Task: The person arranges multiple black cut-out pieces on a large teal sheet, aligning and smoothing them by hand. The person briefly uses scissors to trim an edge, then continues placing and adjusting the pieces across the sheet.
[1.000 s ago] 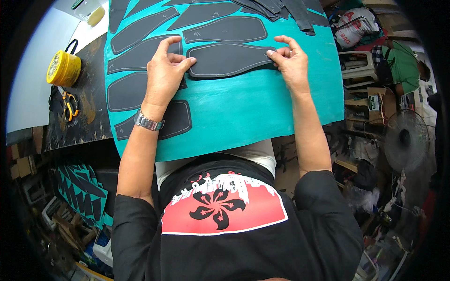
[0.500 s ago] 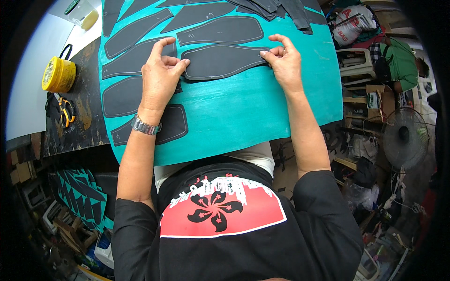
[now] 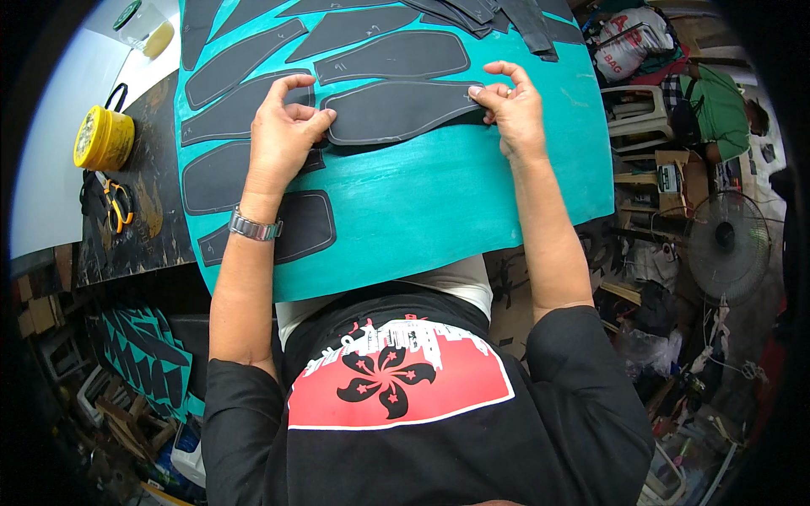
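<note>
Between my two hands is a black sole-shaped piece with a pale line along its edge. My left hand pinches its left end between thumb and finger. At the narrower right end, my right hand grips it the same way, index finger raised. A dark shadow below the piece shows that it is held slightly above the teal sheet. Just beyond lies a similar black piece, flat on the sheet. More such outlined pieces, among them one near my left wrist, lie to the left.
Loose black strips are heaped at the sheet's far edge. To the left stand a yellow tub, orange-handled scissors and a clear jar. On the right are a fan, a plastic chair and a person in green.
The held piece's right end has risen slightly, and the dark gap under it looks wider. Both hands keep their hold, and the whole view has shifted a little.
</note>
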### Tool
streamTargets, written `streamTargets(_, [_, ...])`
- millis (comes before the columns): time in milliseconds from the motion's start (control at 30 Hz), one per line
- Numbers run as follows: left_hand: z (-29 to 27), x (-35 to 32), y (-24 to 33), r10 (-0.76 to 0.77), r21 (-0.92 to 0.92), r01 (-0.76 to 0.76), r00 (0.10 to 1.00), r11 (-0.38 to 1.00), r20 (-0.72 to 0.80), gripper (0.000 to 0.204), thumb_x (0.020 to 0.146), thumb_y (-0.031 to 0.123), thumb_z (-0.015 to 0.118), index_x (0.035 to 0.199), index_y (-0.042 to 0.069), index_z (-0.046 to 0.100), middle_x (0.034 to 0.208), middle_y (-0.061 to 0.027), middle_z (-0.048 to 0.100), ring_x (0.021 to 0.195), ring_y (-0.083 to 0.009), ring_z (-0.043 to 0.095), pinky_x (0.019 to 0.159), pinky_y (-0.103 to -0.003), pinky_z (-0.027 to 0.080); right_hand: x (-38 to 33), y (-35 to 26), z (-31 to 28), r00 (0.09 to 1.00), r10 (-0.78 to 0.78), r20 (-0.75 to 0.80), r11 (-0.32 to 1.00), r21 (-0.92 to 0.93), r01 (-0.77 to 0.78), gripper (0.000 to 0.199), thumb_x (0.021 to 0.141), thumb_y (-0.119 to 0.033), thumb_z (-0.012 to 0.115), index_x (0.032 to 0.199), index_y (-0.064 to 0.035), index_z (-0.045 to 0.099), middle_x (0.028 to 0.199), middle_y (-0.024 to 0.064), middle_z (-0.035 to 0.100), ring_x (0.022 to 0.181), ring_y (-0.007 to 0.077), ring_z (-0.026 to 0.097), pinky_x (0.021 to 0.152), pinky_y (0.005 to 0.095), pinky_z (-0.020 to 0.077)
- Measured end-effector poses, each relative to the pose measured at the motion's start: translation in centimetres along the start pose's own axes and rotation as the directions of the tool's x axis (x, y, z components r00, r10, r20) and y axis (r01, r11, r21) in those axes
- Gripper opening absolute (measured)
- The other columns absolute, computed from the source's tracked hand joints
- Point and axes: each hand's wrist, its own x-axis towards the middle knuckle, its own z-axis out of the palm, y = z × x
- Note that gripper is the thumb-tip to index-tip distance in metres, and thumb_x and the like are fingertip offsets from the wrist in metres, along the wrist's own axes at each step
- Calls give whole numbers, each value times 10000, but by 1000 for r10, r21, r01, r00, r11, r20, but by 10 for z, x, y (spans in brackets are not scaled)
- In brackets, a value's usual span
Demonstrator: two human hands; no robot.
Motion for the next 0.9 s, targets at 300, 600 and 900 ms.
streamTargets(300, [-2, 6, -4, -126, -362, 140, 990, 922, 63, 516, 811, 78, 794, 1253, -1, 540, 831, -78, 726, 714, -99, 683, 623, -214, 570, -1, -4, -5, 997, 75, 4, 973, 221, -74, 444, 778, 17, 782, 1139, -69, 539, 726, -2, 639, 619, 56, 552, 532, 214, 409])
streamTargets(600, [5, 2, -5, -28, -69, 28, 1000, 997, -12, 456, 808, 98, 773, 1214, 27, 578, 824, -70, 738, 708, -107, 703, 627, -233, 577, -4, 11, 5, 990, -117, -77, 989, -94, 110, 442, 771, 59, 756, 1147, -38, 545, 729, 24, 640, 653, 69, 580, 563, 233, 462])
streamTargets(900, [7, -1, 5, -14, 66, 15, 1000, 998, -22, 444, 827, 88, 759, 1230, 37, 579, 820, -44, 722, 719, -79, 675, 626, -208, 558, -3, 14, 6, 984, -166, -70, 961, -237, 145, 437, 753, 42, 757, 1135, -42, 562, 728, 24, 633, 635, 77, 576, 571, 256, 473])
